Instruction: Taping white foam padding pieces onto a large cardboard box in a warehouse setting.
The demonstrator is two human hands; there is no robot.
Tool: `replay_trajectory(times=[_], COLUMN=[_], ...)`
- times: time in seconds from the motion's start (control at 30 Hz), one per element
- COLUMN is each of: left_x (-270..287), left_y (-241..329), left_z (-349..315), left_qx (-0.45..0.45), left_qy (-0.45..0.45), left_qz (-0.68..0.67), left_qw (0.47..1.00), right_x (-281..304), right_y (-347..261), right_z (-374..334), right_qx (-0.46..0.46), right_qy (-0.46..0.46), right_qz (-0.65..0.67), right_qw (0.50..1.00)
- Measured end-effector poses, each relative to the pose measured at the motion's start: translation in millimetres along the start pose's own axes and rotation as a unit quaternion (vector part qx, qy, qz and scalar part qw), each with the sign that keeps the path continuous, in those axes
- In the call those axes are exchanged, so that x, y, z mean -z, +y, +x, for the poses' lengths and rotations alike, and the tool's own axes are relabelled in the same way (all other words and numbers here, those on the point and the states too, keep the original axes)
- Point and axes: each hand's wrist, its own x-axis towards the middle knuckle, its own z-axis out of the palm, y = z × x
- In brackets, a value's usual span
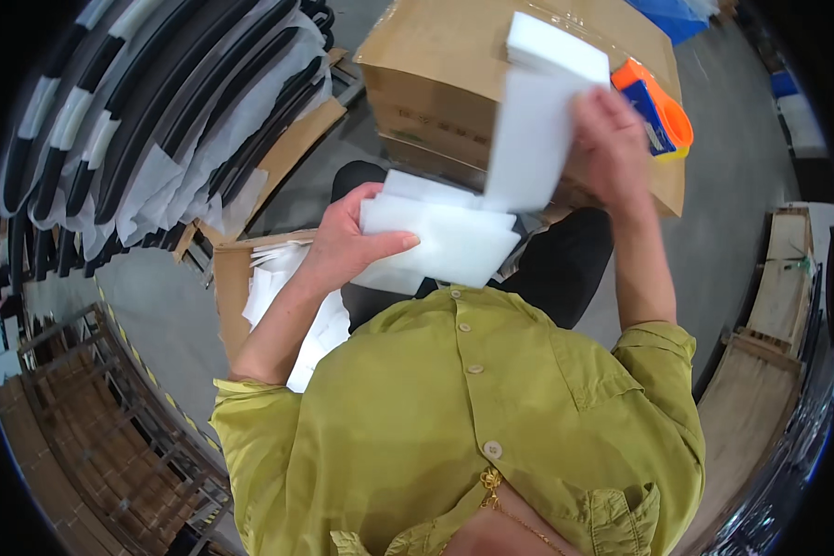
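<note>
My left hand (347,243) grips a small fanned stack of white foam sheets (459,241), its thumb lying on top. My right hand (613,139), blurred by motion, pinches a single white sheet (528,139) by its side edge. That sheet hangs over the front of a large cardboard box (435,56), its lower end close to the stack in my left hand. On the box top rests a pile of white foam sheets (561,48), just beyond the held sheet. An orange and blue tape dispenser (656,109) lies right of my right hand.
Beside my left forearm an open carton (234,296) holds loose white sheets (320,343). Black curved parts wrapped in white film (167,111) are racked at the far left. Stacked brown cartons (111,463) stand lower left; wooden crates (751,389) line the right.
</note>
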Motion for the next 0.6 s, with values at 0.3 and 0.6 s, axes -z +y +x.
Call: replay_trajectory(times=[0.3, 0.6], left_x=[-67.2, -71.4], left_y=[20.6, -30.4], left_z=[45.6, 41.7], left_qx=[-0.012, -0.193], left_qy=[-0.171, 0.038], left_qz=[0.276, 0.338], left_qw=[0.946, 0.92], right_x=[-6.4, 3.4], right_y=[51.7, 76.1], right_z=[0.5, -44.8], right_qx=[0.006, -0.038], right_qy=[-0.346, -0.359], right_qz=[-0.23, -0.1], right_qw=[0.909, 0.927])
